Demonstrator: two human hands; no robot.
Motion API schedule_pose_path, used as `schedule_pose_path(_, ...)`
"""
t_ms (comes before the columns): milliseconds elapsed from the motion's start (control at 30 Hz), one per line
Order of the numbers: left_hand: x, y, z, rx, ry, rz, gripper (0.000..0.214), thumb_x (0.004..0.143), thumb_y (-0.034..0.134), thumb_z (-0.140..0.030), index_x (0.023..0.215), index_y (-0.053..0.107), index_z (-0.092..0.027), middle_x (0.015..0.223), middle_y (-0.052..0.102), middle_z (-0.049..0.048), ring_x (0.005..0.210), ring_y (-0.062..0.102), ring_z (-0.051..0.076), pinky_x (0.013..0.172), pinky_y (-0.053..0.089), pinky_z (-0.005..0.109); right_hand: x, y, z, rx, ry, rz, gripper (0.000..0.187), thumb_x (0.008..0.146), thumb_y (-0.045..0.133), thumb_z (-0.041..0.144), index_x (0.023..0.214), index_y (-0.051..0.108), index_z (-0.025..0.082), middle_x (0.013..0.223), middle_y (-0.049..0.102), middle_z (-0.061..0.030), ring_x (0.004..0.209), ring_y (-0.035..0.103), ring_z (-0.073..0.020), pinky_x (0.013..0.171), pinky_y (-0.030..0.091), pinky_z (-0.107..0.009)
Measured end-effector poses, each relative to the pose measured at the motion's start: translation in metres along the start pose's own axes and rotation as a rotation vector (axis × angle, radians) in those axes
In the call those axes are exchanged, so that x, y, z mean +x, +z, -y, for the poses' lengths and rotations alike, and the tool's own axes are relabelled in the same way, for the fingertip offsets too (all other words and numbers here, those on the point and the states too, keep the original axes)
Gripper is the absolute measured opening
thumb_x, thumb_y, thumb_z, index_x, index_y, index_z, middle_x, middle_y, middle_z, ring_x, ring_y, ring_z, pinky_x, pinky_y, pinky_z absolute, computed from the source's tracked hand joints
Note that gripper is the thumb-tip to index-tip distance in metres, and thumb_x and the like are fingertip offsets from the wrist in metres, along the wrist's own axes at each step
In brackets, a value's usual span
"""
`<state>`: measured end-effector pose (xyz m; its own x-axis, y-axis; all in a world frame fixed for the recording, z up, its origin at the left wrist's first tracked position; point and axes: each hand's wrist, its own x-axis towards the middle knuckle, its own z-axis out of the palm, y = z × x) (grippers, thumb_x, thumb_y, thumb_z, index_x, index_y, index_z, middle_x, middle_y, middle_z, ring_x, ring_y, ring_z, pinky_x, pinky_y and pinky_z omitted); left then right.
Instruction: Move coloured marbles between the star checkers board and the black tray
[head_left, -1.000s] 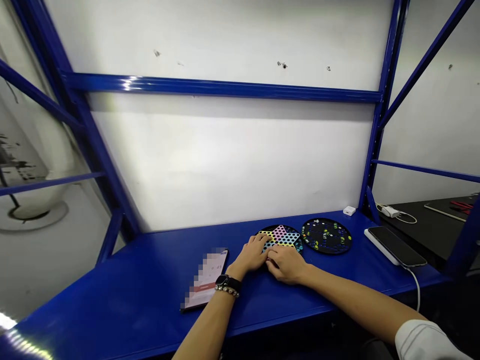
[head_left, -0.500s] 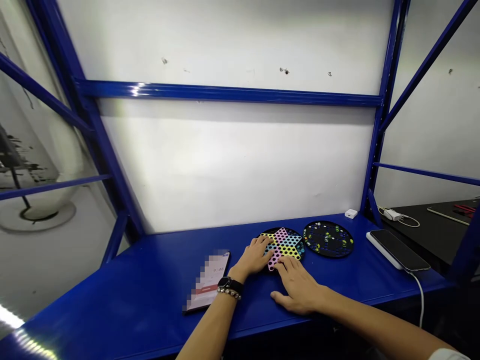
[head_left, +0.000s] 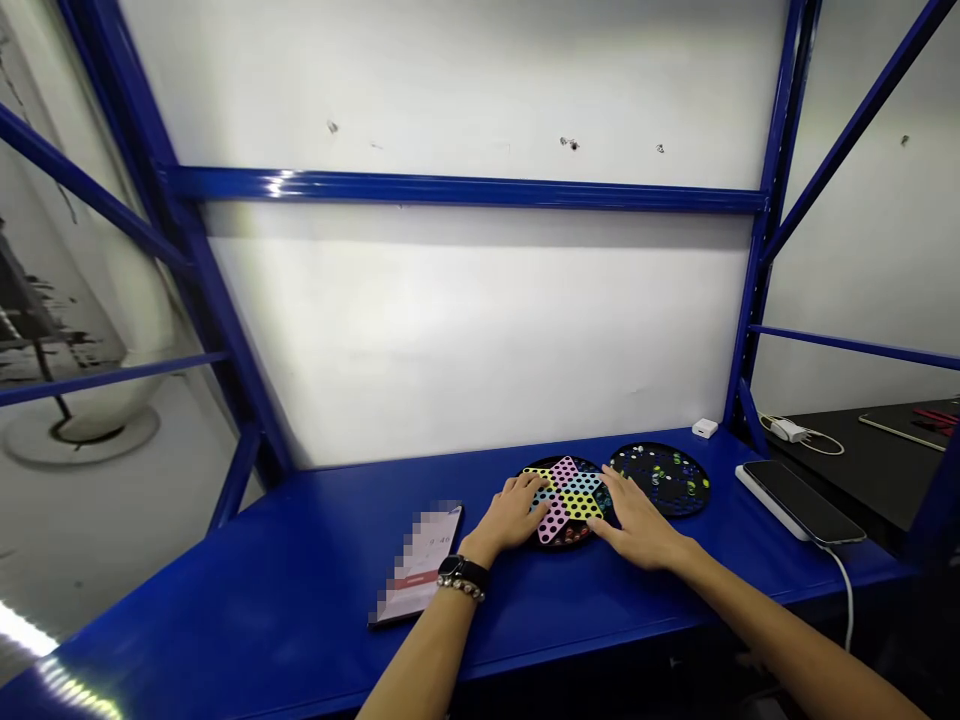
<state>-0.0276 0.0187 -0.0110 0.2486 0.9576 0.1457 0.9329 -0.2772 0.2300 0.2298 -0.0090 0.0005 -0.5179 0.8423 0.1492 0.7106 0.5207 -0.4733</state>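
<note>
A round Chinese checkers board (head_left: pixel 564 490) with a pink, yellow and blue star full of holes lies on the blue shelf. My left hand (head_left: pixel 510 515) rests over its left side, fingers and thumb apart on the star. At the right edge is my right hand (head_left: pixel 637 522), thumb and fingers spread at the rim; I cannot tell how firmly it touches. Reddish marbles show at the board's front edge and bluish ones at its right. Behind my right hand lies a round black tray (head_left: pixel 660 480) with scattered colourful marbles.
A phone (head_left: pixel 416 570) with a lit screen lies left of my left forearm. On the right, a dark-screened phone (head_left: pixel 806 500) sits on a white block with a cable (head_left: pixel 846 590). A small white charger (head_left: pixel 705 428) stands at the back, near the blue frame post (head_left: pixel 739 330).
My right hand has moved from the board's front edge up and right to its right rim, uncovering the reddish marbles in front. My left hand stays on the star.
</note>
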Motion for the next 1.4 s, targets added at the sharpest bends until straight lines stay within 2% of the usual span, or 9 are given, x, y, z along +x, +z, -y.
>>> schedule_pose_path(200, 0.0, 0.001, 0.002, -0.023, 0.0, 0.003, 0.043, 0.096, 0.041, -0.041, 0.134, 0.055, -0.024, 0.145, 0.05, 0.0086, 0.13, 0.047, 0.03, 0.105, 0.044, 0.046, -0.025, 0.008, 0.003, -0.068, -0.265, 0.192, 0.082, 0.095, 0.044, 0.061, 0.16, 0.016, 0.02, 0.165, 0.017, -0.0101, 0.153, 0.01, -0.0279, 0.124, 0.003, -0.051)
schedule_pose_path(500, 0.0, -0.001, -0.001, 0.013, -0.014, 0.004, 0.042, 0.096, 0.04, -0.041, 0.133, 0.054, -0.027, 0.145, 0.05, 0.0071, 0.13, 0.047, 0.029, 0.104, 0.045, 0.045, -0.02, 0.016, 0.02, -0.075, -0.302, 0.226, 0.081, 0.095, 0.042, 0.061, 0.159, 0.02, 0.017, 0.165, 0.016, -0.0126, 0.152, 0.011, -0.0295, 0.123, 0.002, -0.053)
schedule_pose_path(667, -0.001, -0.001, 0.0, -0.006, -0.005, 0.004, 0.044, 0.096, 0.041, -0.041, 0.133, 0.055, -0.024, 0.146, 0.05, 0.0088, 0.13, 0.047, 0.03, 0.106, 0.044, 0.046, -0.016, 0.009, 0.011, -0.067, -0.195, 0.102, 0.073, 0.095, 0.043, 0.059, 0.155, 0.033, 0.018, 0.162, 0.028, -0.0121, 0.15, 0.022, -0.028, 0.123, 0.012, -0.049)
schedule_pose_path(800, -0.001, -0.002, 0.0, -0.017, -0.017, 0.016, 0.045, 0.096, 0.039, -0.042, 0.134, 0.054, -0.026, 0.146, 0.05, 0.0073, 0.132, 0.046, 0.03, 0.106, 0.044, 0.046, -0.007, -0.009, -0.019, -0.119, 0.011, -0.084, 0.062, 0.095, 0.044, 0.048, 0.148, 0.043, 0.016, 0.156, 0.038, -0.0138, 0.144, 0.032, -0.0288, 0.118, 0.025, -0.046)
schedule_pose_path(933, -0.002, -0.005, -0.002, -0.028, -0.02, 0.029, 0.045, 0.096, 0.037, -0.043, 0.134, 0.055, -0.025, 0.147, 0.048, 0.0087, 0.133, 0.044, 0.032, 0.103, 0.046, 0.049, -0.003, -0.019, -0.052, -0.189, 0.15, -0.146, 0.049, 0.095, 0.044, 0.038, 0.137, 0.053, 0.016, 0.142, 0.051, -0.0148, 0.13, 0.046, -0.0304, 0.106, 0.038, -0.046)
schedule_pose_path(1067, -0.002, -0.005, -0.002, -0.021, -0.023, 0.03, 0.045, 0.096, 0.038, -0.043, 0.134, 0.054, -0.026, 0.147, 0.048, 0.0087, 0.133, 0.044, 0.032, 0.103, 0.046, 0.049, -0.002, -0.016, -0.064, -0.213, 0.137, -0.127, 0.04, 0.097, 0.043, 0.036, 0.128, 0.06, 0.018, 0.127, 0.06, -0.0129, 0.12, 0.053, -0.0288, 0.099, 0.042, -0.041)
schedule_pose_path(1233, 0.0, -0.004, -0.002, -0.006, -0.023, 0.022, 0.043, 0.095, 0.04, -0.041, 0.133, 0.054, -0.026, 0.145, 0.049, 0.0075, 0.132, 0.046, 0.03, 0.106, 0.044, 0.047, 0.004, -0.009, -0.06, -0.207, 0.071, -0.108, 0.034, 0.1, 0.039, 0.035, 0.12, 0.06, 0.018, 0.118, 0.058, -0.0112, 0.1, 0.062, -0.0221, 0.086, 0.046, -0.033)
schedule_pose_path(1333, 0.0, -0.004, -0.002, -0.012, -0.025, 0.021, 0.043, 0.095, 0.04, -0.042, 0.132, 0.055, -0.025, 0.145, 0.05, 0.0081, 0.13, 0.046, 0.031, 0.105, 0.044, 0.047, 0.007, -0.006, -0.06, -0.183, 0.059, -0.09, 0.025, 0.099, 0.041, 0.031, 0.109, 0.06, 0.019, 0.11, 0.058, -0.0084, 0.083, 0.062, -0.0179, 0.076, 0.046, -0.031)
schedule_pose_path(1400, 0.0, -0.004, -0.002, -0.018, -0.022, 0.025, 0.044, 0.096, 0.039, -0.042, 0.133, 0.054, -0.025, 0.146, 0.049, 0.0083, 0.131, 0.046, 0.031, 0.106, 0.043, 0.048, 0.008, -0.004, -0.064, -0.122, 0.04, -0.116, 0.019, 0.098, 0.044, 0.03, 0.099, 0.06, 0.019, 0.103, 0.058, -0.0067, 0.08, 0.06, -0.0167, 0.075, 0.046, -0.03)
